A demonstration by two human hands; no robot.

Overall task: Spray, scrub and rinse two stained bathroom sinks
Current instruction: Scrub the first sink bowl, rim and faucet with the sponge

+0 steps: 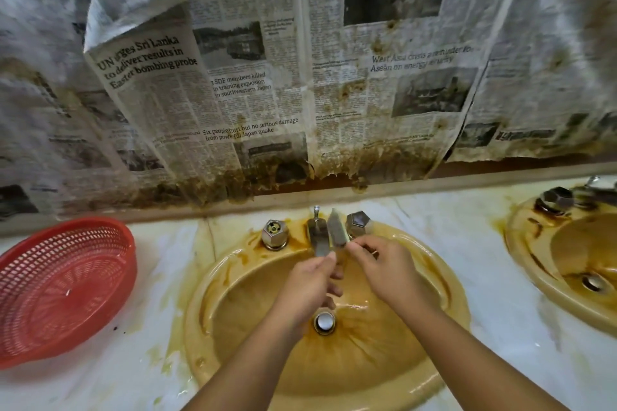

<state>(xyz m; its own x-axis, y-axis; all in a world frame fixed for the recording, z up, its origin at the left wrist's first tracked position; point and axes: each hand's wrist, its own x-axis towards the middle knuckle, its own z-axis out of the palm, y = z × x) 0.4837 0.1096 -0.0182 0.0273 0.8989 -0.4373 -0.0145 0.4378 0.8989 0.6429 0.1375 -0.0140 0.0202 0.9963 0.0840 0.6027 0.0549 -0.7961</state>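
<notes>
1. Head view, hands: the two hands meet just under the faucet spout (318, 238), at the back of the near sink (200, 310). The right hand (384, 265) pinches the lower end of a scouring sponge (336, 228). The sponge stands edge-on between the spout and the right tap handle (359, 223), probably so the outlet can wet or rinse it.
2. The left hand (309, 282) has curled fingers, with the thumb toward the sponge's base. The spot is blurred, so I cannot tell whether it grips the sponge or only cups beneath the spout.
3. Head view, basins: brown stains ring the drain plug (324, 322) and the left tap handle (274, 233). The second sink (524, 264) is stained too, so much scrubbing seems left.
4. A red basket (66, 277) lies on the countertop (150, 360), well apart from the sinks. Newspaper (240, 87) covers the wall, likely against splashes.
</notes>
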